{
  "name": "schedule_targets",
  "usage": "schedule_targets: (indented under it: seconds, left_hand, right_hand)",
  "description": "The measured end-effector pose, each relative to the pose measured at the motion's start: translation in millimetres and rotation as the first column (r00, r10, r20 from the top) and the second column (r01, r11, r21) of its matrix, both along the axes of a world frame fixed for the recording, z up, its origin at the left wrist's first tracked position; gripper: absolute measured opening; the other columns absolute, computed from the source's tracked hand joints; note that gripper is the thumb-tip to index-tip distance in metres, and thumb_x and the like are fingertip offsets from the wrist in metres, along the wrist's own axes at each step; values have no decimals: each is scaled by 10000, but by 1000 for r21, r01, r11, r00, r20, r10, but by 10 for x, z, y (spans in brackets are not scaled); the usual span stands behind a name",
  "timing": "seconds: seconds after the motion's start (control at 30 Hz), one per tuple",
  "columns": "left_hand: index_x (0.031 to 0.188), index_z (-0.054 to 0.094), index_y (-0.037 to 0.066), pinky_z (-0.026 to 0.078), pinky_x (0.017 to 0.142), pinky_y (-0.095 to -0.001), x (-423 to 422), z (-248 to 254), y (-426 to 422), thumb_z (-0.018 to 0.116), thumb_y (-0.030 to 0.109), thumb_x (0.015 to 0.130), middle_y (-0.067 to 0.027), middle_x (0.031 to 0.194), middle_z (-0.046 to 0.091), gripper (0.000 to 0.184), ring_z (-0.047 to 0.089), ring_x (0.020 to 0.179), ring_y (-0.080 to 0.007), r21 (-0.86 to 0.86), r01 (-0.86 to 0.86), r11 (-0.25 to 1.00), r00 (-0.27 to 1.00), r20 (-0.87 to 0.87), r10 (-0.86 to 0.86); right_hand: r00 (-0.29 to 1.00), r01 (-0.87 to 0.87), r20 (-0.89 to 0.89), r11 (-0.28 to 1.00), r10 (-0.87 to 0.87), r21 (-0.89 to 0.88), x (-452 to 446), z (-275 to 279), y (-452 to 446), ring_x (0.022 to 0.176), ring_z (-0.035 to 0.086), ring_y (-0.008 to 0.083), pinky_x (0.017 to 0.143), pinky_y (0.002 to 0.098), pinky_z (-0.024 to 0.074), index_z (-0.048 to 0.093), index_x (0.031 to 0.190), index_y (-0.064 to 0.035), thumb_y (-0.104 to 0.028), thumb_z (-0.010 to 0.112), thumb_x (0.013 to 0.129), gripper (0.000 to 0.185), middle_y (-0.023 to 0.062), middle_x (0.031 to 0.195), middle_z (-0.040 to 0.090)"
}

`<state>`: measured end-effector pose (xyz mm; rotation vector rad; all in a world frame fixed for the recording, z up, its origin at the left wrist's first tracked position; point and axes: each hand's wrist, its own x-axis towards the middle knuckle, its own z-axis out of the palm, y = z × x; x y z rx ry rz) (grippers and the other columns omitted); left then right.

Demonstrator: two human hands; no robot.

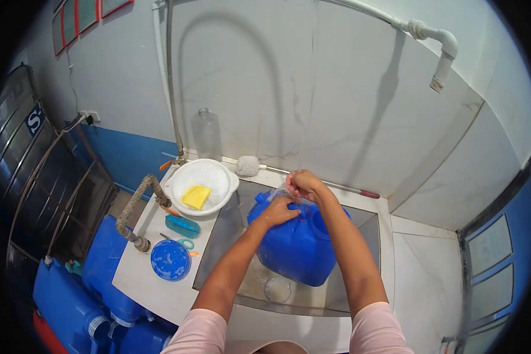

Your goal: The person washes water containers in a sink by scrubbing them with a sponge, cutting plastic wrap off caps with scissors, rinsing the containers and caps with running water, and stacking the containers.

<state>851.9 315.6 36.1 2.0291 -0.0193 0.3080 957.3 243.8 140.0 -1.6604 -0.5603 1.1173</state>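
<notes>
A large blue plastic jug (295, 251) stands tilted in the grey sink (227, 236), its round mouth facing up toward me on the right. My left hand (280, 211) grips the top of the jug beside the handle, fingers bent over it. Just above the jug's far edge, my right hand (302, 184) is closed in a fist. Something clear and whitish shows between the two hands; whether it is plastic film or suds I cannot tell. On the sink floor near the front lies a clear round object (278, 290).
On the left counter are a white basin (223, 199) with suds and a yellow sponge (196, 197), a teal brush (182, 226), scissors (186, 242) and a blue lid (170, 259). Behind stand a clear bottle (206, 133) and a long-handled brush (248, 166). Blue jugs (71, 307) crowd the lower left.
</notes>
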Motion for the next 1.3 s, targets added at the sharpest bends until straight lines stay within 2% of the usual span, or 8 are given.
schedule_targets:
  seconds: [0.13,0.37,0.47,0.57,0.73,0.8,0.93,1.3]
  left_hand:
    - [1011,639,25,438,867,-430,-8,-129,-83,601,375,757,-188,964,638,434,599,937,-323,415,-276,867,952,239,189]
    - [955,598,18,460,738,-499,-651,111,58,524,476,826,-243,848,627,482,599,818,-409,445,-100,890,968,-164,191]
    - [978,568,21,460,709,-508,-1053,-129,7,560,439,811,-253,816,618,450,596,790,-418,372,-203,906,949,-153,275]
    - [1017,537,19,465,695,-504,-1474,-223,-94,595,387,790,-249,811,617,437,594,774,-424,360,-286,888,925,-138,354]
    - [1094,483,17,476,723,-486,-1837,-481,-387,583,335,795,-236,894,626,447,603,802,-414,389,-290,874,929,-106,355]
    - [1048,487,34,466,637,-494,-1823,-787,-436,569,351,786,-200,810,607,419,593,715,-399,398,-451,799,891,251,377]
    - [1043,477,58,469,619,-489,-1944,-358,-421,561,326,776,-166,831,616,387,602,766,-371,410,-283,867,925,-124,360]
    - [1030,488,68,474,641,-485,-2084,-289,-398,571,292,770,-165,863,625,353,608,792,-360,387,-264,883,946,-72,315]
  right_hand:
    - [940,229,-290,961,-177,154,23,-116,50,438,371,82,340,197,271,504,711,-61,-7,391,816,164,30,586,474]
    - [890,153,-450,979,-77,135,255,-573,128,445,439,112,339,210,334,542,726,-34,10,406,794,158,77,629,529]
    - [991,136,30,987,-134,-81,94,-504,131,500,568,176,406,268,454,607,756,27,-23,457,780,160,131,669,610]
    - [560,-20,805,974,199,-226,-334,-543,216,553,640,201,537,315,517,648,754,52,-115,533,766,203,137,608,636]
    - [607,-567,549,797,575,-208,-2157,-853,730,784,628,372,719,442,489,659,830,17,-252,584,769,286,243,790,626]
    - [599,-532,594,821,537,-206,-2664,-963,828,859,618,380,778,435,482,646,906,37,-280,586,793,342,261,876,629]
    - [583,-453,686,875,434,-169,-3074,-916,854,910,604,388,823,435,468,615,945,59,-291,581,805,378,273,943,620]
    - [526,-529,782,849,334,-7,-3386,-1112,1044,837,601,393,762,457,483,584,867,26,-99,537,791,153,223,934,565]
